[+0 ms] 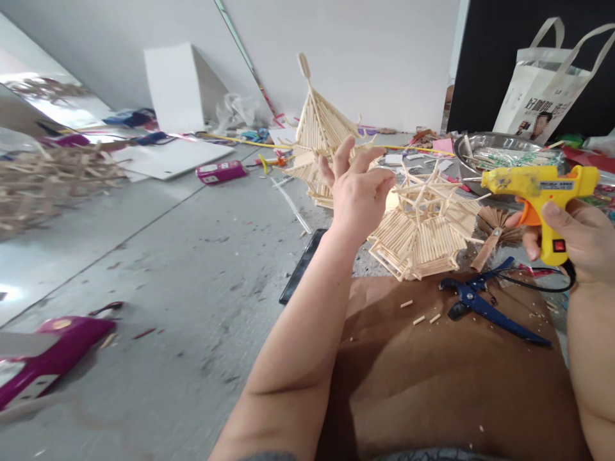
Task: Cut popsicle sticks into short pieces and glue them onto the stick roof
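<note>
My left hand [360, 195] is raised in front of two structures built of pale wooden sticks. Its thumb and index finger come together at the right while the other fingers fan out; what the pinch holds, if anything, I cannot make out. Behind it rises a pointed stick tower [314, 125], partly covered by the hand. Just right of the fingertips sits a lower, many-sided stick roof [420, 240] with an open frame on top. My right hand [589, 240] grips a yellow hot glue gun [542, 182] by its handle, the nozzle pointing left, fingers near the orange trigger.
Blue cutters [490, 314] and short stick offcuts [419, 320] lie on a brown board [432, 384]. A dark phone [302, 269] is beside my left forearm. Purple packages [221, 171] lie leftward. A metal bowl [461, 150] and white bag [541, 96] stand at the back right.
</note>
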`<state>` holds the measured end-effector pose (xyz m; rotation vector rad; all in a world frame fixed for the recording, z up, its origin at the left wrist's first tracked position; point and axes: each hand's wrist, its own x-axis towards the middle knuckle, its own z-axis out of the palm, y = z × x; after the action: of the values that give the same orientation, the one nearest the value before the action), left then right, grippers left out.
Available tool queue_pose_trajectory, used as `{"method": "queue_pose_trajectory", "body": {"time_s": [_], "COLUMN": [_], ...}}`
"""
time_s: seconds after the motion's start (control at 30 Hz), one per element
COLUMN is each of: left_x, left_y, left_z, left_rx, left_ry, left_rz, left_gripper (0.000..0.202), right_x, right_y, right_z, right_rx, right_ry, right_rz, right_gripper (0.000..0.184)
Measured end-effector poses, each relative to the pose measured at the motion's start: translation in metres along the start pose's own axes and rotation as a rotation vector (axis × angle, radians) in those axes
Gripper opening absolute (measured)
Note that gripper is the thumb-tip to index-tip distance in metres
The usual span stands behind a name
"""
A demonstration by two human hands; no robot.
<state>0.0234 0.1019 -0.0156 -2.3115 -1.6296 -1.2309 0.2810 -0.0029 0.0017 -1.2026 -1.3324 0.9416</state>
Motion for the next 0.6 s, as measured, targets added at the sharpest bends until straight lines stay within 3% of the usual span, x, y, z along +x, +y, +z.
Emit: {"method": "queue_pose_trajectory", "body": {"time_s": [0.6], "left_x": [0.0008], "left_y": [-0.0029], "left_z": [0.0022], "left_rx": [-0.044], "left_ry": [0.032], "left_rz": [0.009], "left_gripper": [0.019], "right_x": [-0.0005], "right_y": [-0.0018], "right_z": [0.0014], "right_rx": [0.010], "right_ry": [-0.001], "right_rz": [0.013], "right_gripper": [0.031]}}
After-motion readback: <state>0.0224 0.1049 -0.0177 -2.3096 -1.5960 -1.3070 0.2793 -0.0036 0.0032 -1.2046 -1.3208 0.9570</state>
